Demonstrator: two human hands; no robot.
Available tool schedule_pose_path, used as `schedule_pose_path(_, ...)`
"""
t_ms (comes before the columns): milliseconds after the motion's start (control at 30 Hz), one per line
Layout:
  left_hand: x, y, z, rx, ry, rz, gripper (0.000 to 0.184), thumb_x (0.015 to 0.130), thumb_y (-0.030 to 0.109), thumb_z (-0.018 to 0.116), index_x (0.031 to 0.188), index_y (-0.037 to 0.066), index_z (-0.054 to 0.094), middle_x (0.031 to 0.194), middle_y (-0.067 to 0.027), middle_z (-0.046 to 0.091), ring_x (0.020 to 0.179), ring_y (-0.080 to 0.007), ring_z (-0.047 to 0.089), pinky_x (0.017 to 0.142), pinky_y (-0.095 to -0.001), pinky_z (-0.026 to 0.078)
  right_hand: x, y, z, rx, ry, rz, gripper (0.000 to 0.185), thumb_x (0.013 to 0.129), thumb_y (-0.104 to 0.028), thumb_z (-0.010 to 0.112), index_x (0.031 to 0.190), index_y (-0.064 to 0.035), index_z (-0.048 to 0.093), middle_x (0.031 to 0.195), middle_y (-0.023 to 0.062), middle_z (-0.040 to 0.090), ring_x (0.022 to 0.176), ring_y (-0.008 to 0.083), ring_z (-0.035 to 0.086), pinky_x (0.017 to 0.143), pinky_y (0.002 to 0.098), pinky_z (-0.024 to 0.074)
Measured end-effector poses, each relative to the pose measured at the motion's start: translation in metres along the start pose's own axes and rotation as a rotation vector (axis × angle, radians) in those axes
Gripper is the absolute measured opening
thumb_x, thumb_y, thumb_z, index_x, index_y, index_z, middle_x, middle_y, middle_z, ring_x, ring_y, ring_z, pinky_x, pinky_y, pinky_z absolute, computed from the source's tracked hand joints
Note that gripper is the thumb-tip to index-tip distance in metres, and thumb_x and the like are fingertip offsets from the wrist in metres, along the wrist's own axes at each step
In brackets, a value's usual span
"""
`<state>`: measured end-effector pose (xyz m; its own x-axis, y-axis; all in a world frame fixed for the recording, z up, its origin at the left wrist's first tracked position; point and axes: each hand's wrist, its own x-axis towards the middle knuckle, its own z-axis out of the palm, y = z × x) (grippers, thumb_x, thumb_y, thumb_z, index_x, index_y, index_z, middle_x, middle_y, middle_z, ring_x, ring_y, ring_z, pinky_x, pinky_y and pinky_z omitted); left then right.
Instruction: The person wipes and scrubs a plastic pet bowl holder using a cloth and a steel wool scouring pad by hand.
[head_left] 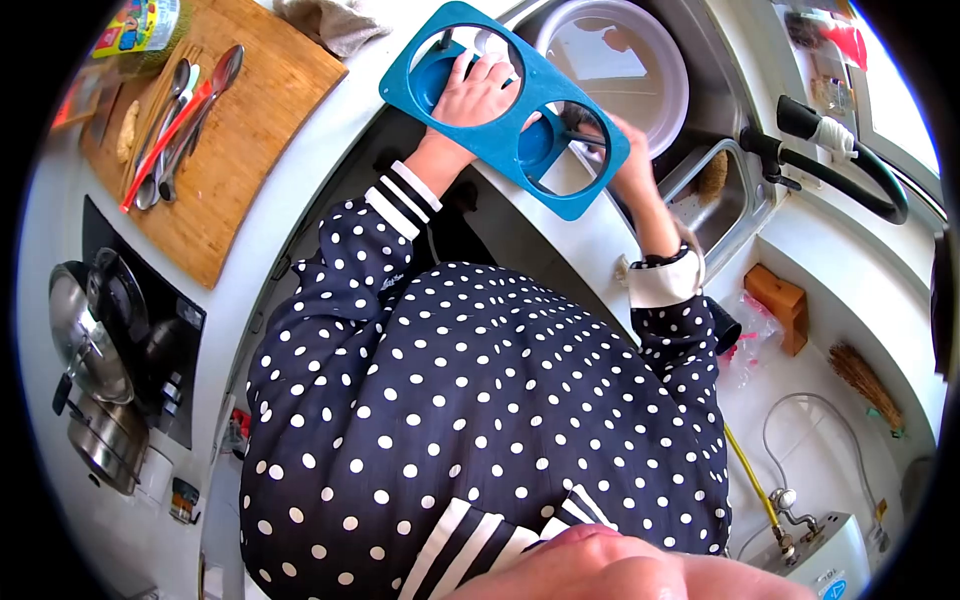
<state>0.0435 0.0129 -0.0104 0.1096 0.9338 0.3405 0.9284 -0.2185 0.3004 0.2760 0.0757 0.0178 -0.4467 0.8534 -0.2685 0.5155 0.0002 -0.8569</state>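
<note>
A blue rack (pixel 533 83) with two large round openings is held up in front of me, over the counter edge beside the sink. My left hand (pixel 475 95) reaches over its lower rim into the left opening, fingers bent against the inside. My right hand (pixel 630 160) grips the right end from behind. Part of that hand is hidden by the rack, and its fingers show dimly through the right opening.
A white basin (pixel 672 75) of water stands in the steel sink (pixel 725 75), with a black faucet (pixel 800 165) at right. Spoons (pixel 190 120) lie on a wooden cutting board (pixel 270 110) at left, beside a jar (pixel 140 30). Pots (pixel 100 340) sit on the stove.
</note>
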Motion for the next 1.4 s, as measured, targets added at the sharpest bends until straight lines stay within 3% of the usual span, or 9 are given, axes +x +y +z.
schedule_pose_path(67, 0.000, 0.001, -0.002, -0.015, -0.037, -0.017, 0.073, 0.084, 0.054, 0.059, 0.115, -0.011, 0.056, 0.119, -0.0254, 0.056, 0.121, -0.0343, 0.046, 0.108, -0.0464, 0.026, -0.025, -0.007, 0.009, -0.165, 0.048, 0.129, 0.021, 0.081, -0.010, 0.067, 0.099, 0.0011, 0.066, 0.082, 0.0060, 0.068, 0.079, 0.0099, 0.058, 0.074, 0.0254, 0.0468)
schedule_pose_path(200, 0.000, -0.001, 0.003, -0.004, -0.016, -0.017, 0.074, 0.083, 0.054, 0.059, 0.116, -0.012, 0.055, 0.120, -0.0258, 0.056, 0.121, -0.0343, 0.045, 0.109, -0.0465, 0.025, -0.066, -0.013, 0.004, 0.052, 0.189, 0.329, 0.017, 0.082, -0.009, 0.067, 0.097, 0.0002, 0.066, 0.076, 0.0041, 0.065, 0.073, 0.0094, 0.057, 0.068, 0.0251, 0.0460)
schedule_pose_path(267, -0.002, 0.000, 0.003, -0.002, -0.026, -0.011, 0.074, 0.083, 0.054, 0.059, 0.115, -0.012, 0.055, 0.120, -0.0256, 0.056, 0.121, -0.0343, 0.045, 0.109, -0.0469, 0.025, -0.074, -0.018, 0.025, -0.321, 0.356, -0.229, 0.027, 0.074, -0.001, 0.070, 0.100, -0.0079, 0.069, 0.088, 0.0059, 0.064, 0.076, 0.0182, 0.062, 0.067, 0.0299, 0.0485)
schedule_pose_path(433, 0.001, -0.003, 0.006, -0.020, 0.004, 0.016, 0.067, 0.083, 0.052, 0.060, 0.112, -0.008, 0.058, 0.119, -0.0245, 0.056, 0.120, -0.0339, 0.045, 0.108, -0.0487, 0.025, -0.060, -0.017, 0.064, -0.811, 0.459, -0.518, 0.041, 0.072, -0.007, 0.065, 0.112, -0.0164, 0.066, 0.093, 0.0039, 0.062, 0.079, 0.0249, 0.062, 0.065, 0.0333, 0.0516)
schedule_pose_path(633, 0.001, -0.004, 0.004, -0.057, -0.009, 0.014, 0.062, 0.084, 0.050, 0.060, 0.108, -0.006, 0.060, 0.114, -0.0236, 0.057, 0.117, -0.0340, 0.046, 0.107, -0.0493, 0.026, -0.067, -0.020, 0.084, -0.824, 0.457, -0.277, 0.052, 0.064, -0.001, 0.065, 0.114, -0.0139, 0.063, 0.097, 0.0061, 0.061, 0.085, 0.0277, 0.063, 0.067, 0.0356, 0.0530)
schedule_pose_path(1033, 0.002, -0.005, 0.009, 0.001, 0.072, 0.042, 0.046, 0.086, 0.046, 0.060, 0.095, 0.002, 0.066, 0.104, -0.0188, 0.062, 0.111, -0.0346, 0.049, 0.104, -0.0508, 0.027, -0.043, -0.031, 0.081, -0.818, 0.517, -0.307, 0.048, 0.067, -0.005, 0.066, 0.113, -0.0156, 0.062, 0.100, 0.0041, 0.062, 0.085, 0.0261, 0.064, 0.066, 0.0366, 0.0529)
schedule_pose_path(1133, 0.002, -0.003, 0.005, -0.020, 0.015, 0.019, 0.043, 0.086, 0.045, 0.059, 0.095, 0.003, 0.066, 0.104, -0.0174, 0.063, 0.111, -0.0342, 0.049, 0.104, -0.0515, 0.027, -0.065, -0.029, 0.083, -0.810, 0.399, -0.131, 0.055, 0.065, -0.002, 0.063, 0.118, -0.0144, 0.059, 0.107, 0.0065, 0.060, 0.092, 0.0294, 0.062, 0.070, 0.0389, 0.0527)
schedule_pose_path(1300, 0.003, -0.004, 0.004, -0.019, 0.022, 0.049, 0.044, 0.086, 0.046, 0.059, 0.096, 0.004, 0.066, 0.103, -0.0172, 0.063, 0.110, -0.0336, 0.049, 0.104, -0.0518, 0.026, -0.048, -0.033, 0.083, -0.785, 0.526, -0.298, 0.049, 0.068, -0.004, 0.065, 0.116, -0.0150, 0.061, 0.097, 0.0035, 0.062, 0.083, 0.0273, 0.064, 0.063, 0.0363, 0.0525)
schedule_pose_path(1400, 0.002, -0.006, 0.004, -0.078, -0.023, 0.068, 0.043, 0.086, 0.045, 0.059, 0.099, 0.004, 0.066, 0.103, -0.0162, 0.063, 0.110, -0.0334, 0.049, 0.104, -0.0524, 0.026, -0.071, -0.033, 0.085, -0.740, 0.397, -0.099, 0.054, 0.066, -0.001, 0.063, 0.118, -0.0146, 0.059, 0.105, 0.0068, 0.060, 0.090, 0.0300, 0.062, 0.068, 0.0388, 0.0523)
